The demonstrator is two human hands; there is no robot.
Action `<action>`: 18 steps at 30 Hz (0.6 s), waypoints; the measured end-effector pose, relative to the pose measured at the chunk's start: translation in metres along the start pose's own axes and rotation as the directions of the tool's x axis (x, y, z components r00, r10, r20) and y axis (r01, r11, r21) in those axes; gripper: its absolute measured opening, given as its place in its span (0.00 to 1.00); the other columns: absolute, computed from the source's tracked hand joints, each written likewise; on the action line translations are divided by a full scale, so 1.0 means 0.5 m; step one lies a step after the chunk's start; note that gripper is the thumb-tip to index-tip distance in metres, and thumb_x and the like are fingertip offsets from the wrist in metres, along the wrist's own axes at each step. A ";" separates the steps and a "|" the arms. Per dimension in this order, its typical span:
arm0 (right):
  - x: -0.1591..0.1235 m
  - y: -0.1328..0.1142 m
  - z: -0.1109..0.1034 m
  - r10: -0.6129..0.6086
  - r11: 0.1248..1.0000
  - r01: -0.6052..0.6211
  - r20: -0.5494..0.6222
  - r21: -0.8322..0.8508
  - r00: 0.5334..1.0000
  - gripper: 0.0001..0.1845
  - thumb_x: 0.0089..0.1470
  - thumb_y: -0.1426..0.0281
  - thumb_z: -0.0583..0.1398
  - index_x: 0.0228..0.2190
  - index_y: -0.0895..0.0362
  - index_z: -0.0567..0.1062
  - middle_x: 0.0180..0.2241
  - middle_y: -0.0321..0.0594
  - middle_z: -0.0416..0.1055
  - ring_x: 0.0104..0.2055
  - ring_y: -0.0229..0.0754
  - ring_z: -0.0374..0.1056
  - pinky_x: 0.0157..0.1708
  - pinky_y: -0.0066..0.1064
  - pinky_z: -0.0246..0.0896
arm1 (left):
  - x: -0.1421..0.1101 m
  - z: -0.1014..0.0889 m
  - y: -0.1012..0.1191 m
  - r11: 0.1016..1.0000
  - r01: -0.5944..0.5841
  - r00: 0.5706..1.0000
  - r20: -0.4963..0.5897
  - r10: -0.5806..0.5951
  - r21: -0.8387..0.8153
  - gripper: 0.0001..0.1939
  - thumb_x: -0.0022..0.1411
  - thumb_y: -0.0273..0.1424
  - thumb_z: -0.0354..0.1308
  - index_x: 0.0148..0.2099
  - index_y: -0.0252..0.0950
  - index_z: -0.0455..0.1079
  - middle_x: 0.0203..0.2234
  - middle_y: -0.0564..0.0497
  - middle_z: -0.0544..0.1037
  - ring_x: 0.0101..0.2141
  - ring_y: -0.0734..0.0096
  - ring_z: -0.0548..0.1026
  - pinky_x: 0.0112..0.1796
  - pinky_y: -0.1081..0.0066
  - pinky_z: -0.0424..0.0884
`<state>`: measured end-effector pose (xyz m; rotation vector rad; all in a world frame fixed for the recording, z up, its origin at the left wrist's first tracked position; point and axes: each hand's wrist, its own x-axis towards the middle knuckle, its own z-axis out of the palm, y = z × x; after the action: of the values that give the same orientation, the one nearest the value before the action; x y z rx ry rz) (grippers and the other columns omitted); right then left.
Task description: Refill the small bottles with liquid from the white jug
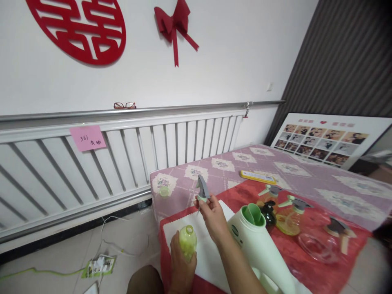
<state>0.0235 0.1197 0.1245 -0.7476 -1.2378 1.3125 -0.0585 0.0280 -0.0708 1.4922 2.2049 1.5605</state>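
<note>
My left hand (180,259) is closed around a small yellow-green spray bottle (188,241), whose open neck points up. Raised above the white sheet, my right hand (211,212) pinches a grey trigger spray head (202,188) by its pale green collar. The head is apart from the bottle. Beneath both hands lies a white sheet (208,249) on a red cloth (245,192). Just right of my right forearm stands a large pale green watering can (260,245) with a green top opening.
More trigger spray bottles (289,222) stand on the red cloth at the right, around a dark pump bottle (268,214). A yellow flat case (257,176) and a small green cap (164,191) lie on the patterned tablecloth. A radiator (171,143) runs behind; cables and a power strip (99,265) lie on the floor.
</note>
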 end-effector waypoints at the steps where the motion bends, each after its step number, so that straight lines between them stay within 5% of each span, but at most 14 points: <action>1: -0.005 0.003 0.005 0.011 1.000 -0.011 0.005 0.009 1.000 0.18 0.49 0.57 0.62 0.40 0.51 0.69 0.36 0.35 0.73 0.38 0.39 0.70 0.46 0.35 0.64 | 0.000 0.000 0.000 1.000 -0.001 1.000 0.007 0.001 0.001 0.39 0.50 0.28 0.57 0.63 0.31 0.48 0.57 0.37 0.63 0.59 0.52 0.60 0.58 0.56 0.60; 9: -0.052 0.047 0.024 0.091 0.995 -0.087 0.072 -0.056 0.993 0.17 0.47 0.62 0.63 0.40 0.52 0.70 0.31 0.32 0.71 0.33 0.39 0.67 0.38 0.30 0.63 | 0.001 0.000 0.001 0.999 0.012 1.000 -0.026 -0.013 -0.043 0.37 0.48 0.28 0.57 0.62 0.32 0.53 0.56 0.39 0.66 0.58 0.54 0.63 0.58 0.58 0.61; 18: -0.106 0.125 -0.023 0.165 0.972 -0.140 0.124 -0.188 0.979 0.17 0.46 0.60 0.64 0.39 0.52 0.73 0.36 0.37 0.75 0.38 0.43 0.69 0.40 0.34 0.65 | 0.001 -0.004 0.006 0.999 0.029 0.999 0.037 -0.030 0.028 0.36 0.50 0.26 0.54 0.62 0.31 0.51 0.57 0.39 0.64 0.59 0.57 0.61 0.59 0.59 0.59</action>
<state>0.0251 0.0830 0.0503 -0.9066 -1.4475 1.4100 -0.0575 0.0271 -0.0674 1.4763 2.2262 1.4876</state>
